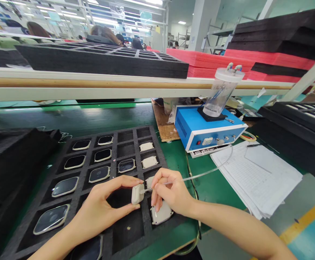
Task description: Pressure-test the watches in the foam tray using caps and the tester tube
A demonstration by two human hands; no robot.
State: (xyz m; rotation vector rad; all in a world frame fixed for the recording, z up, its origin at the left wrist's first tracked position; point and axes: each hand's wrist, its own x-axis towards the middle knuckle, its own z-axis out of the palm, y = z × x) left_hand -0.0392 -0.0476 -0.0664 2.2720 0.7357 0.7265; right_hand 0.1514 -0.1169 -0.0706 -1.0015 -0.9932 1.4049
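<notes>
Your bare left forearm [57, 240] comes in across the near left part of the black foam tray [114, 146], ending in your left hand [103, 206], whose thumb and forefinger pinch a small pale casing [136, 195] on edge above the tray's third column. Your right hand [173, 191] is over the tray's right edge, fingertips closed on a thin clear tube [201, 176]. The tube's end reaches the right side of the casing — you can't tell whether it goes in.

In the tray, dark-screened watches [65, 186] lie in the two left columns, with one more in the third. Along the right edge sit cream pieces [149, 162]; the nearest is partly hidden below your right fingers.

From your right hand the tube curves back to the front of a blue box [208, 130], which stands toward the far side of the green counter [119, 115] with a clear canister [219, 97] on top. Sheets of paper [255, 173] overlap the counter's right edge, a dark pen [253, 145] at their far edge. At the counter's left side — beside your tray — more black foam [16, 169] is stacked.
</notes>
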